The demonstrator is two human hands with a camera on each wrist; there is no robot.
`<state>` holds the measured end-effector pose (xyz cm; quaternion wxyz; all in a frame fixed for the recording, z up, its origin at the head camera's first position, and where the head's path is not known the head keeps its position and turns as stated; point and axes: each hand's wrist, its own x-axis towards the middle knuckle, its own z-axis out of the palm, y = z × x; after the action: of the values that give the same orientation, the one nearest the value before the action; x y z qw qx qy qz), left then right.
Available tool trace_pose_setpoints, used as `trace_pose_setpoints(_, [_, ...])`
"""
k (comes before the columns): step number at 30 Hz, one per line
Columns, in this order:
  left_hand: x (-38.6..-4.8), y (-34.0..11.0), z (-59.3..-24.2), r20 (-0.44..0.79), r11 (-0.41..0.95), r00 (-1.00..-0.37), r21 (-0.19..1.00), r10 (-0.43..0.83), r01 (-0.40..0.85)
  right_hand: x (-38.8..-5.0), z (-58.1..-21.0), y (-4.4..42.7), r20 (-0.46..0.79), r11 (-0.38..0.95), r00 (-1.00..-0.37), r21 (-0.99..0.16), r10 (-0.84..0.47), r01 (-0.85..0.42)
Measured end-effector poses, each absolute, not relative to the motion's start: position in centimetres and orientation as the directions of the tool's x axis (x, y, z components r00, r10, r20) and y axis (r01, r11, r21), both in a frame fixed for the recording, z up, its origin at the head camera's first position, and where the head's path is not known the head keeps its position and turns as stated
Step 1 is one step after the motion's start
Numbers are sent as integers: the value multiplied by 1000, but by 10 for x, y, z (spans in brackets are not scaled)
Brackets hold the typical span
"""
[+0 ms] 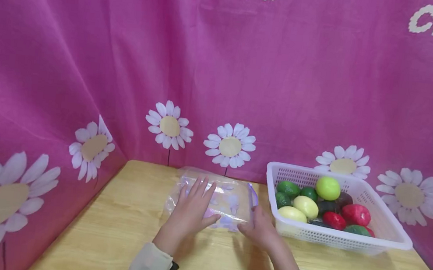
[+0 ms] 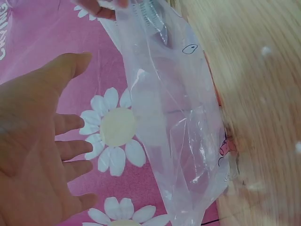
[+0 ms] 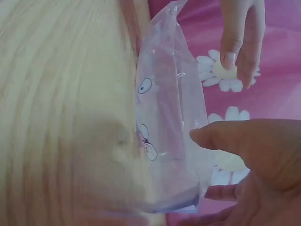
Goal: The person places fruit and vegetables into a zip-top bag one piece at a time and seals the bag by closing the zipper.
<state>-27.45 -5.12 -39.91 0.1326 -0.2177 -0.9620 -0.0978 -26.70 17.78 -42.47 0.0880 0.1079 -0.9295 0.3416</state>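
Note:
A clear plastic zip bag (image 1: 229, 198) with purple printed patterns and a purple strip along its right edge lies on the table. My left hand (image 1: 192, 209) is over the bag's left part, fingers spread. In the left wrist view that hand (image 2: 42, 136) holds nothing, and its fingers are apart from the bag (image 2: 174, 117). Beside the purple strip is my right hand (image 1: 263, 232). The right wrist view shows the right thumb (image 3: 211, 136) at the bag's edge, with the other fingers partly hidden; firm contact is unclear. Cartoon eyes are printed on the bag (image 3: 164, 108).
A white perforated basket (image 1: 384, 234) stands to the right, holding several green, yellow, red and dark fruits or vegetables, among them a yellow-green round one (image 1: 327, 188). A pink cloth (image 1: 224, 65) with daisies hangs behind the wooden table (image 1: 110, 238).

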Motion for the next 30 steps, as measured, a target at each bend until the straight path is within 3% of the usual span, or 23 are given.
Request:
trace_pose_setpoints(4, [-274,-53,-406,284,882,-877,163,387,442,-270,-431,179,245,692,-963,-677,-111,-251])
trace_pose_setpoints(7, [-274,-54,-408,287,866,-873,201,394,457,-272,-429,178,319,623,-941,-715,-114,-318])
trace_pose_setpoints(12, [-273,-51,-405,354,769,-836,351,420,535,-274,-424,170,520,483,-838,-699,-164,-528])
trace_pose_setpoints(16, [-268,-45,-392,456,646,-793,472,404,600,-266,-415,164,604,396,-749,-639,-272,-660])
trace_pose_setpoints(21, [-260,-43,-374,528,533,-778,574,340,622,-257,-400,155,560,344,-667,-578,-492,-740])
trace_pose_setpoints(27, [-261,-45,-374,467,479,-823,669,323,568,-247,-394,146,490,342,-559,-465,-669,-816])
trace_pose_setpoints(30, [-262,-45,-376,432,479,-837,687,336,547,-245,-393,144,465,304,-537,-486,-704,-819])
